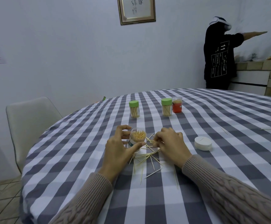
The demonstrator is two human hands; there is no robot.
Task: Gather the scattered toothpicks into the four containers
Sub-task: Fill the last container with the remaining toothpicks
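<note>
Here, a round table (212, 143) under a grey-and-white checked cloth fills the view, with the person seated at its near edge. Toward the far edge stand two green-lidded containers (134, 109) and (166, 107), both capped and holding toothpicks, and touching the second a red container (177, 104) with its top off. Nearer the person, the left hand (118, 149) curls thumb and fingers around an open clear container (137, 137), already well filled. Just beside it the right hand (171, 143), fingers bent, pinches a few toothpicks. A white lid (203, 143) lies toward the right edge. Loose toothpicks (147, 159) still litter the cloth between the hands, and two strays (267, 129) lie far right, so the gathering looks mostly done but unfinished.
</note>
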